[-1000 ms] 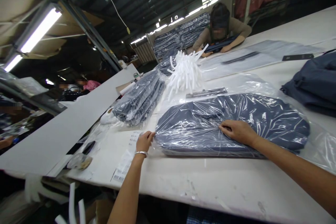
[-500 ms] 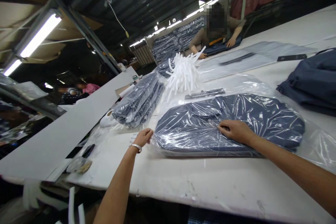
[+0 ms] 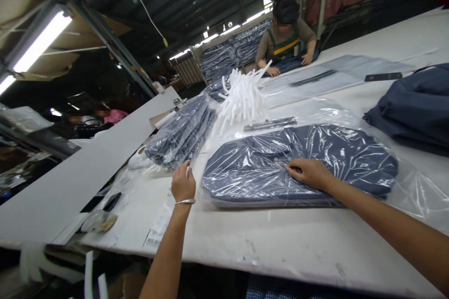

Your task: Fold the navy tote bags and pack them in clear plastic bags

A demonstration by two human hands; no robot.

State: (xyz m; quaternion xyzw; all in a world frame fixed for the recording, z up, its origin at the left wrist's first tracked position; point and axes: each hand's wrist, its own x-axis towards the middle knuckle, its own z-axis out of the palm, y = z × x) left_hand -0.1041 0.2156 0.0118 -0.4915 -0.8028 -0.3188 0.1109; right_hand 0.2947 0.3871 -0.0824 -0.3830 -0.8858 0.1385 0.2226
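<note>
A navy fabric bag lies flat on the table inside a clear plastic bag with shiny creases. My right hand rests on top near its middle, fingers pinching the plastic, which gathers into folds at the fingertips. Off the left end of that package, my left hand is raised over the table, wearing a silver bracelet. Its fingers are curled together; something small and whitish shows at the tips, too small to name. Just beyond it lies a stack of plastic-wrapped navy goods.
Behind the package stand a bundle of white strips and a dark flat strip. An unwrapped navy bag sits at right. Printed labels lie front left. Across the table, a person handles navy fabric.
My left hand has let go of the package's left end and moved a little left and up. The right hand keeps its place on the plastic. The person opposite has raised their head.
</note>
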